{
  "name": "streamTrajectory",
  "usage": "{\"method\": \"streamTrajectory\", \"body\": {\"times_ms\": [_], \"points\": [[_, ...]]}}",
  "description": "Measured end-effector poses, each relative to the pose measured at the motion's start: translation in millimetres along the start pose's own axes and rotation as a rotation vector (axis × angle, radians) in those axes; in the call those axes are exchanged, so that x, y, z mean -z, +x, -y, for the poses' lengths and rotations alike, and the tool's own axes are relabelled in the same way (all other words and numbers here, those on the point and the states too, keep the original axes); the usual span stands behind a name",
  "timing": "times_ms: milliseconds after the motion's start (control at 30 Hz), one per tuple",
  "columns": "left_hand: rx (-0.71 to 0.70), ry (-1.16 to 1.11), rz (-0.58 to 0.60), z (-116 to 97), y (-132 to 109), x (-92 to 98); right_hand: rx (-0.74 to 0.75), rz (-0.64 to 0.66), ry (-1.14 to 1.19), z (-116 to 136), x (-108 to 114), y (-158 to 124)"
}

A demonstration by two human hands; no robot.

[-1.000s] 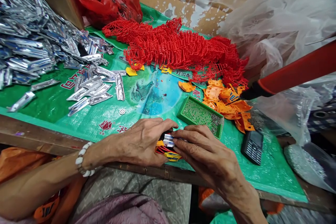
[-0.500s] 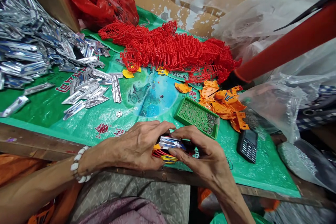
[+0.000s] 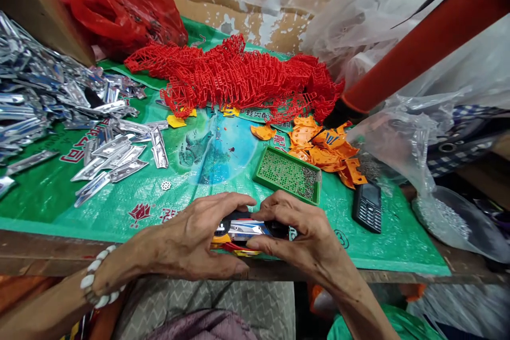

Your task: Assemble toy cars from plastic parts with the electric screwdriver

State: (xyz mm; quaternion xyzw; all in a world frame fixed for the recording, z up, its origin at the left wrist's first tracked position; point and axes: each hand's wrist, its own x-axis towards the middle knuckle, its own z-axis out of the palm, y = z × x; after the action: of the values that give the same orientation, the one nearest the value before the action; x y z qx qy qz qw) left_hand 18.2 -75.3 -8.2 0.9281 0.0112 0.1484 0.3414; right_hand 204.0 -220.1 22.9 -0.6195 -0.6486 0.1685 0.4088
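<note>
Holding black-and-silver toy [image 3: 242,228] at near edge of table [image 3: 40,247], left hand [image 3: 195,234] wrapped round its left end, right hand [image 3: 303,228] clamped on the right, long axis lying crosswise between them, neither nearer, green tray [image 3: 279,189] just beyond.

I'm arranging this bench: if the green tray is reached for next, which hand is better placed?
Right, probably: the green tray lies just beyond the right hand, and the left hand is farther away.
</note>
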Motion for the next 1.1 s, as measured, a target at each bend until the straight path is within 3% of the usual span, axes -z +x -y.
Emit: {"method": "streamTrajectory", "body": {"times_ms": [200, 400, 500, 733, 1100], "points": [[0.112, -0.097, 0.074, -9, 4, 6.8, 0.031, -0.035, 0.046, 3, -3, -9], [0.121, -0.136, 0.058, -10, 3, 1.9, -0.027, 0.051, 0.077, 3, -1, -18], [0.112, -0.108, 0.035, -12, 4, 0.8, 0.006, 0.014, 0.08, 3, 0, -19], [0.063, -0.041, 0.029, -12, 17, 7.3, 0.112, -0.045, 0.021, -9, 2, -12], [0.114, -0.203, 0.157, 0, 44, 14.5, 0.029, -0.055, 0.111, -17, 5, -1]]}}
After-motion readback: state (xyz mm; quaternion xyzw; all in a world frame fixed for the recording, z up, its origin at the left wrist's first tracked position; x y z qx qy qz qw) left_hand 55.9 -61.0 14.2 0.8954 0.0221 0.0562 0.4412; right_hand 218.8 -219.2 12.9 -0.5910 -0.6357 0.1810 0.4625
